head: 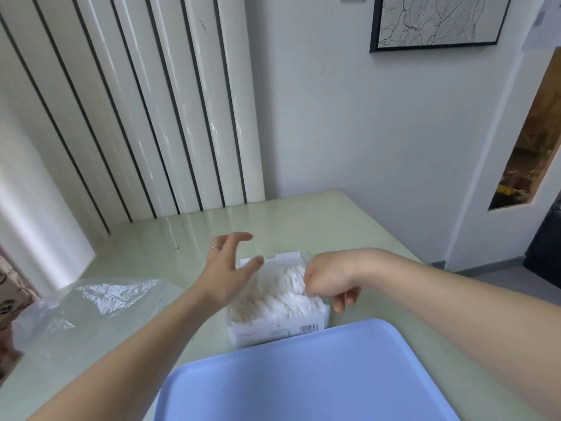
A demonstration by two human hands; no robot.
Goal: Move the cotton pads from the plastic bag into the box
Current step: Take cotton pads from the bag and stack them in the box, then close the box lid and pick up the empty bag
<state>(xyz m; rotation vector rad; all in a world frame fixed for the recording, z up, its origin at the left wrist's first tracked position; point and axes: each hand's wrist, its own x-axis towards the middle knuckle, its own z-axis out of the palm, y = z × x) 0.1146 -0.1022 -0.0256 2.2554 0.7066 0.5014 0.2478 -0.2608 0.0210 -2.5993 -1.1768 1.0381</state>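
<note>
One head-worn wide-angle view, looking forward and down from close above the table (349,214). Both forearms reach in from six o'clock, a blue tray (303,375) nearest the lens, the wall (334,117) rising at twelve o'clock. The edges bend outward.

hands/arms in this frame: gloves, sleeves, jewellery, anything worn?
Both forearms are bare: no sleeves, gloves, watch or wristband in view. The left hand wears one thin silver-coloured ring on a finger. The right hand shows no jewellery that I can see. No markings on either arm.
</note>
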